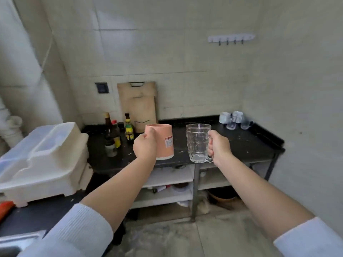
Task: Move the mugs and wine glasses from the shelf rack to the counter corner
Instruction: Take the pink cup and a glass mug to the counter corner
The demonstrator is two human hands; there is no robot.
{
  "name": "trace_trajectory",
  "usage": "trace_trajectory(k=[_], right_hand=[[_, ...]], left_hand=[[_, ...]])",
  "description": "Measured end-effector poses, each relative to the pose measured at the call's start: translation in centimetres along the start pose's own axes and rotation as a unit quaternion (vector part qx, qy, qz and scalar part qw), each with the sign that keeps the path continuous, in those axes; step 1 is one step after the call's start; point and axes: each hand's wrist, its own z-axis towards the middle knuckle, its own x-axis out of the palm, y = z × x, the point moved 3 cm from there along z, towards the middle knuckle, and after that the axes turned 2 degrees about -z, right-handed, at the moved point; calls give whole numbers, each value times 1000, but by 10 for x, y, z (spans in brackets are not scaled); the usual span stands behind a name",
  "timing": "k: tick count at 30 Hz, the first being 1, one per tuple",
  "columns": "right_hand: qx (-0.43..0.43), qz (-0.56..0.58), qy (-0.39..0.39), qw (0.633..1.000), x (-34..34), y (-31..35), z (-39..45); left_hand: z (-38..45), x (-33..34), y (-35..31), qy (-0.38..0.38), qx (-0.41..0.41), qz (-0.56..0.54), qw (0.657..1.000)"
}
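My left hand (145,147) grips the handle of a pink mug (164,140) with a white label, held upright in the air in front of the black counter (241,143). My right hand (220,148) holds a clear glass mug (198,142) by its handle, also upright, just right of the pink one. In the counter's far right corner stand two white mugs (231,116) and small clear glasses (238,124), close together against the wall.
Several sauce bottles (118,133) stand at the counter's left end, with wooden cutting boards (138,102) leaning on the wall behind. A white plastic dish rack (44,160) sits on the left. Shelves (167,182) lie under the counter. A hook rail (231,38) hangs on the wall.
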Motion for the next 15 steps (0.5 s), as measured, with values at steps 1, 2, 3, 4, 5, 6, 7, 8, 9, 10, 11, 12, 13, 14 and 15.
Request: trace_trajectory(k=[1, 2, 3, 4, 5, 6, 7, 8, 9, 10, 11, 12, 13, 14, 15], right_hand=[[5, 0, -19, 1000, -11, 2, 14], [9, 2, -34, 999, -22, 3, 28], [13, 1, -45, 999, -30, 4, 40], [18, -2, -57, 998, -39, 4, 52], [18, -3, -71, 997, -49, 6, 70], [17, -4, -81, 997, -58, 8, 88], [19, -5, -88, 996, -65, 10, 103], [21, -5, -95, 995, -73, 12, 120], [21, -3, -102, 995, -81, 16, 141], [21, -2, -107, 994, -89, 20, 161], [20, -4, -109, 994, -96, 24, 181], [20, -9, -109, 994, -103, 29, 200], [19, -15, -109, 994, -111, 34, 221], [17, -20, -108, 994, -118, 40, 243], [17, -23, -107, 994, -126, 44, 264]], left_hand=[[7, 23, 1, 18, 3, 8, 1000], [13, 46, 2, 33, 5, 17, 999], [17, 64, 2, 46, 3, 24, 999], [21, 85, 5, 63, -5, 24, 998], [26, 113, 7, 84, -16, 18, 996], [31, 138, 10, 99, -22, 15, 995], [35, 158, 10, 110, -25, 15, 993], [39, 181, 12, 122, -27, 15, 992], [44, 207, 11, 133, -29, 15, 991], [51, 231, 11, 140, -30, 15, 990], [59, 254, 9, 147, -30, 17, 989], [67, 276, 7, 153, -28, 25, 988], [76, 299, 5, 158, -24, 36, 986], [84, 321, 1, 162, -22, 45, 985], [93, 343, -1, 166, -24, 49, 985]])
